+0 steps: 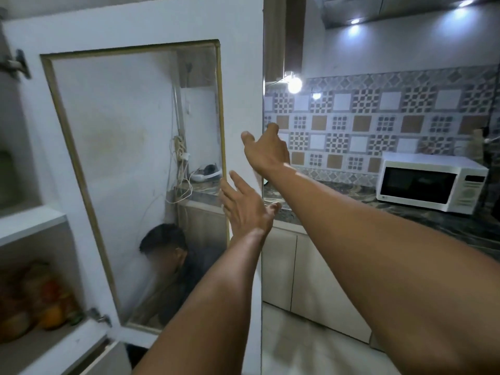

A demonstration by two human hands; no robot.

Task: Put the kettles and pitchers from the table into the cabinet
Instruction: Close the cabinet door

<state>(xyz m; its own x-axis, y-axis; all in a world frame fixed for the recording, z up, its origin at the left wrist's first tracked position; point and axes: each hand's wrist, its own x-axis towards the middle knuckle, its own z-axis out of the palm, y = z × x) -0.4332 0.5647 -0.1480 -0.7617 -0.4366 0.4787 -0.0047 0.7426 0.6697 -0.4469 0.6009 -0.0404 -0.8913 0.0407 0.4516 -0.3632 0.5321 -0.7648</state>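
A white cabinet door (240,77) with a glass pane (130,158) stands swung open in front of me. My left hand (244,205) is flat and open against the door's right stile, holding nothing. Above it, my right hand (266,150) is spread open at the door's free edge, its fingers curling around it. The cabinet (29,220) is at the far left, with white shelves and blurred orange and brown items (35,301) on the lower shelf. No kettle or pitcher is in view.
A white microwave (430,181) sits on the dark marble counter (405,212) at the right, below a patterned tile wall. Through the glass a person (167,244) crouches low behind the door, near dangling cables (180,158). Pale floor (311,345) lies below.
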